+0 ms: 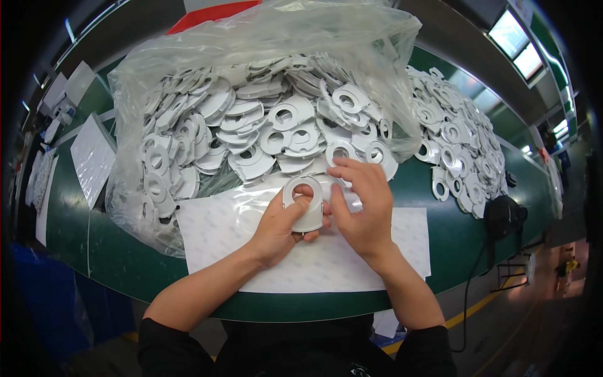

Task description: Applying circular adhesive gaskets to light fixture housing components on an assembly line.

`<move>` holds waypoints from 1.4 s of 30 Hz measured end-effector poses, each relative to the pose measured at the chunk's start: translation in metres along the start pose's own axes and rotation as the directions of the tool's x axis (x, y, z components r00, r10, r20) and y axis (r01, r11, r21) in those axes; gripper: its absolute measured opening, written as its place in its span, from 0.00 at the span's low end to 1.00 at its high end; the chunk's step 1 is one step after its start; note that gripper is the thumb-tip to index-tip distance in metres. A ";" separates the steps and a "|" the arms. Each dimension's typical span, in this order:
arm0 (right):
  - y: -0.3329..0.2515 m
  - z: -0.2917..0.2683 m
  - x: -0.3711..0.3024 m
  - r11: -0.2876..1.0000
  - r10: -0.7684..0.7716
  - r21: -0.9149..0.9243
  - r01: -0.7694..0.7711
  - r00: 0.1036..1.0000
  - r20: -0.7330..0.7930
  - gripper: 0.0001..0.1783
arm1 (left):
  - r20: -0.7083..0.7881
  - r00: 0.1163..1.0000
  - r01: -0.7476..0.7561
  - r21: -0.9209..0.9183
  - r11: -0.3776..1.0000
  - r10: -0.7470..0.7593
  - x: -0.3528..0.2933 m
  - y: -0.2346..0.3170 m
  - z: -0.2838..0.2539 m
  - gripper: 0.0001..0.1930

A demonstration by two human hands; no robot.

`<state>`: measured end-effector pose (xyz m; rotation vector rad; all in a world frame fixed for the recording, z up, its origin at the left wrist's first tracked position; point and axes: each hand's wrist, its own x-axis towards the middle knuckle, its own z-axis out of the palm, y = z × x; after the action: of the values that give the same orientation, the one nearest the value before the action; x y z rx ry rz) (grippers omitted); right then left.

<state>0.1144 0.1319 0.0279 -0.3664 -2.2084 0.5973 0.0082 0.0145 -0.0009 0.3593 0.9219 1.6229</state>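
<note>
My left hand (pixel 276 227) grips a white plastic part (pixel 308 218) with a flat tab and a large round hole near its top. The thumb lies on its front face and the other fingertips show past its right edge. Just to the right, my right hand (pixel 366 210) is raised with thumb and fingers apart; I see nothing in it. Both hands are above white sheets (pixel 213 251) with faint round marks, and some glossy clear film (pixel 248 210) lies on them near the left hand.
A large clear plastic bag (pixel 135 81) full of similar white parts (pixel 242 129) lies open beyond the sheets. More parts (pixel 461 138) are heaped at right on the green table (pixel 151 270). Wrapped white sheets (pixel 93 157) stand left; a black object (pixel 505 217) with a cable sits at the right edge.
</note>
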 end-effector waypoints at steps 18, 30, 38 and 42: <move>0.000 -0.009 0.002 0.609 0.528 0.440 -0.660 0.751 0.396 0.07 | 0.170 0.985 -0.024 0.174 0.985 -0.006 0.000 -0.005 -0.001 0.15; 0.000 0.000 -0.004 0.825 0.490 0.188 -0.533 0.841 0.230 0.17 | 0.198 0.976 0.029 0.273 0.961 -0.086 0.000 -0.005 0.000 0.44; -0.004 -0.006 -0.001 0.962 0.256 -0.150 -0.227 0.942 0.217 0.23 | 0.162 0.981 0.075 0.205 0.976 -0.109 0.000 -0.001 0.001 0.40; -0.004 -0.017 0.002 0.963 0.265 -0.118 -0.240 0.919 0.293 0.22 | 0.145 0.981 0.098 0.190 0.977 -0.127 0.002 0.004 0.005 0.40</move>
<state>0.1259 0.1349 0.0409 -0.6468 -2.5084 0.7481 0.0080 0.0184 0.0048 0.5434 0.9552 1.3898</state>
